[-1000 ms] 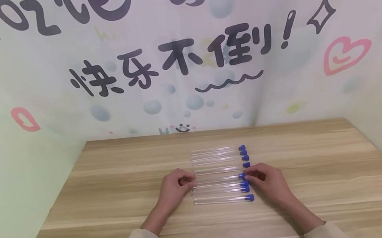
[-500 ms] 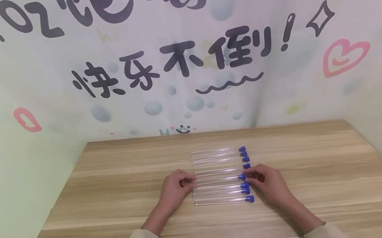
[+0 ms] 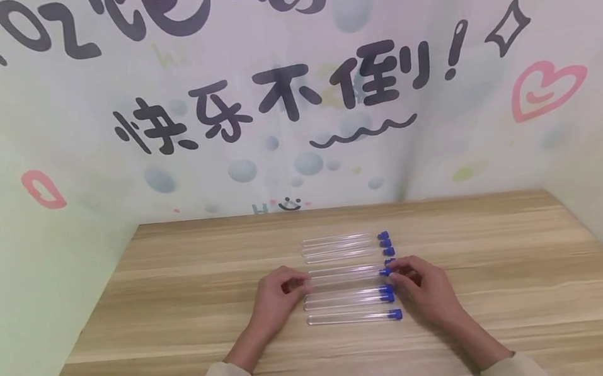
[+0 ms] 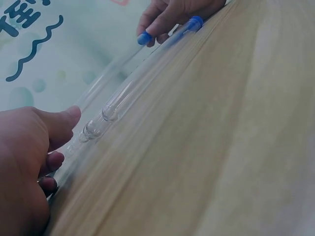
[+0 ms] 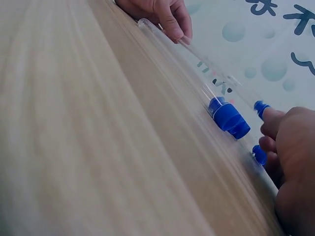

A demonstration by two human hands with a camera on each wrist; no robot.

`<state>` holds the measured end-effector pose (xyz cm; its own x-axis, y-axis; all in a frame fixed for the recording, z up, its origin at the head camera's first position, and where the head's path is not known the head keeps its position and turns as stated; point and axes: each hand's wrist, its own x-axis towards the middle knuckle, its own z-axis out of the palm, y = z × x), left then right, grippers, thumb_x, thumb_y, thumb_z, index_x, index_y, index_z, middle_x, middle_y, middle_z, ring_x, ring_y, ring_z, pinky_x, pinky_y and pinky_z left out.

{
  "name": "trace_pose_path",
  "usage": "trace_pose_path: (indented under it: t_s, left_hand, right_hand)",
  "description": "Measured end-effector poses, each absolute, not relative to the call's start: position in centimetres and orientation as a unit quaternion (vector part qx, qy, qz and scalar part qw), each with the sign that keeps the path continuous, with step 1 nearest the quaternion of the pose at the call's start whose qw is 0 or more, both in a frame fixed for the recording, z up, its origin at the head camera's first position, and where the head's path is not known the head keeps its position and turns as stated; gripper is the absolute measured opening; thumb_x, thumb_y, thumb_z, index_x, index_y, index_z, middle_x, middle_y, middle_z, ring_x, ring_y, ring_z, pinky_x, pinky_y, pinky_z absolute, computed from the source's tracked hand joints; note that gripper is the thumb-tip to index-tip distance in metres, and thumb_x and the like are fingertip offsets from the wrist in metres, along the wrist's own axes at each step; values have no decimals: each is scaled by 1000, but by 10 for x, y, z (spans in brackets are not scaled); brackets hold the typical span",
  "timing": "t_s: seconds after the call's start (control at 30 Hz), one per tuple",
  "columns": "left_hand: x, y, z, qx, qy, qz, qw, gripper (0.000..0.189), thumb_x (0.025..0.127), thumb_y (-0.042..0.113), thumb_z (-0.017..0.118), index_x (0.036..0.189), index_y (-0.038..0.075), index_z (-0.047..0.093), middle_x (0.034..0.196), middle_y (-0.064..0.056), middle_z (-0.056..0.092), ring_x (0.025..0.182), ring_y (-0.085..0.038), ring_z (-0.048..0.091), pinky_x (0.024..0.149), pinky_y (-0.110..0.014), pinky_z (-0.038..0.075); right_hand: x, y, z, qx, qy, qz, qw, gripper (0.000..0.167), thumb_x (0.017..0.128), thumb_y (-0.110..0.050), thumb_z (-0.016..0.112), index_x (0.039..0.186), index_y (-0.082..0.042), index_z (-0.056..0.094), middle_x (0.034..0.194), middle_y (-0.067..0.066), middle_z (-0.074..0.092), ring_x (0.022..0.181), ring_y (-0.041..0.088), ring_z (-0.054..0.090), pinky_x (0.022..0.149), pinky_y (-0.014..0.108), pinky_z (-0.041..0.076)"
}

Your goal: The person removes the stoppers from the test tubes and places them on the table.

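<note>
A clear test tube (image 3: 342,279) with a blue cap (image 5: 261,107) spans both hands, raised off the table in the wrist views. My left hand (image 3: 278,296) pinches its rounded end between thumb and fingers. At the other end my right hand (image 3: 427,286) grips the blue cap, its fingertips covering part of it. Nearer to me lie two capped tubes (image 3: 345,302) side by side, then another capped tube (image 3: 350,318) on its own. Just behind the held one lies a further tube (image 3: 341,270), its cap partly hidden by the right fingers.
Farther back, three tubes (image 3: 338,248) lie parallel, with separate blue caps (image 3: 386,243) just off their right ends. The wood-grain table (image 3: 174,262) meets a printed cloth wall (image 3: 220,179) behind. Pale walls (image 3: 16,282) flank both sides.
Both hands have lifted the tube between them slightly, so it now overlaps the tube behind in the head view. The other tubes stay where they were.
</note>
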<state>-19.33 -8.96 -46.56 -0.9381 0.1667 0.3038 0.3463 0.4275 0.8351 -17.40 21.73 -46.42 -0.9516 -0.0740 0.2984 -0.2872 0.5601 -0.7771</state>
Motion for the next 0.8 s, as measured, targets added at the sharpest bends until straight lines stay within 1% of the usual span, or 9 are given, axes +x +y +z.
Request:
trace_pose_path:
  t_s: [0.1,0.2,0.27,0.37,0.47,0.63,0.8]
  left_hand:
    - [-193,-89,-464,-150,-835,-523,88,17,78,14,79,94,16,74,79,11,59,69,-12,51,60,-24,43]
    - [-192,-88,-463,-148,-832,-528,89,17,79,14,79,94,17,74,78,10,59,69,-13,50,59,-24,42]
    - [-191,-88,-463,-148,-830,-530,89,17,79,14,79,94,18,74,77,9,58,68,-13,50,59,-25,41]
    - [-190,-88,-463,-150,-827,-534,91,17,79,15,79,94,19,74,76,8,57,68,-13,50,59,-25,42]
    - [-190,-88,-464,-158,-825,-535,91,18,79,17,79,96,18,74,76,8,57,67,-13,50,58,-25,42]
    - [-191,-88,-463,-178,-817,-541,89,21,80,18,79,100,17,73,79,8,61,68,-14,52,59,-25,44]
    - [-191,-88,-464,-186,-812,-546,90,19,78,17,80,96,16,74,78,8,62,67,-12,52,59,-24,44]
  right_hand:
    - [-173,217,-463,108,-865,475,118,17,91,-15,66,107,-19,65,93,-7,66,80,12,64,68,26,51]
    - [-173,217,-464,126,-844,507,120,18,92,-12,65,109,-15,63,94,-3,66,80,15,65,67,27,53]
    - [-173,216,-464,133,-831,528,115,19,90,-10,66,109,-12,63,93,-1,65,78,16,65,66,28,53]
    - [-172,216,-463,133,-826,538,107,22,89,-12,69,110,-11,64,92,0,65,77,17,65,67,28,53]
    - [-170,217,-463,124,-837,522,108,23,88,-18,70,109,-12,67,91,-2,66,78,15,64,69,25,52]
    - [-170,218,-464,105,-850,504,114,20,86,-24,72,104,-17,70,90,-5,67,83,15,63,72,23,51]
    - [-171,216,-464,87,-862,487,110,20,84,-29,74,102,-19,72,92,-7,68,85,14,62,74,22,50]
